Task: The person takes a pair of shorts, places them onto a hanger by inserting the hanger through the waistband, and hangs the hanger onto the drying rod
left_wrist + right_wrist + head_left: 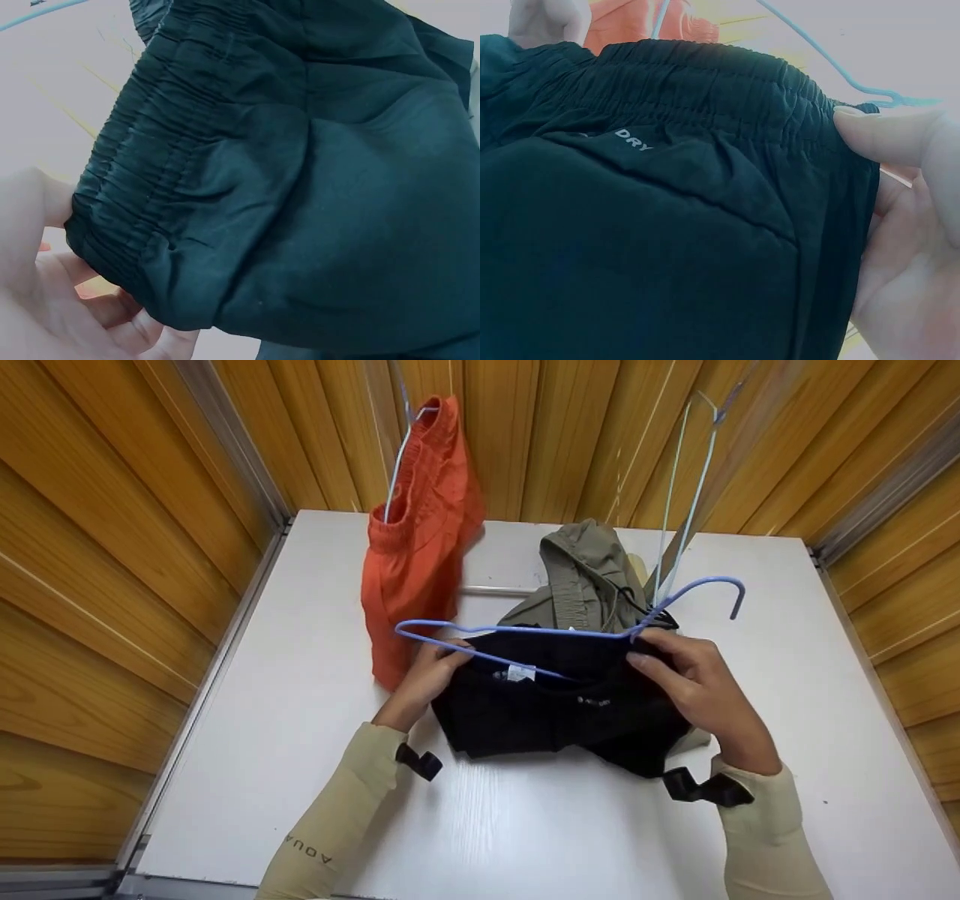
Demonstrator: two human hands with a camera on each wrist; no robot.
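Black shorts (517, 727) with a gathered elastic waistband (705, 82) are held up between both hands. My left hand (429, 679) pinches one end of the waistband. At the other end, my right hand (701, 686) grips the waistband, thumb in front and fingers behind. A blue hanger (525, 631) lies across the waist opening, its lower bar dipping partly inside and its hook (720, 580) pointing right. Whether the right fingers also hold the hanger cannot be told. A white label (520, 672) shows inside the waist, and the right wrist view shows "DRY" lettering on the cloth.
Orange shorts (420, 562) hang on a hanger at the back left. Olive-grey clothing (589, 562) is behind the black shorts, near a hanging pale blue hanger (703, 472). Underneath is a white table (247, 720), with wood-panel walls (97, 547) around it.
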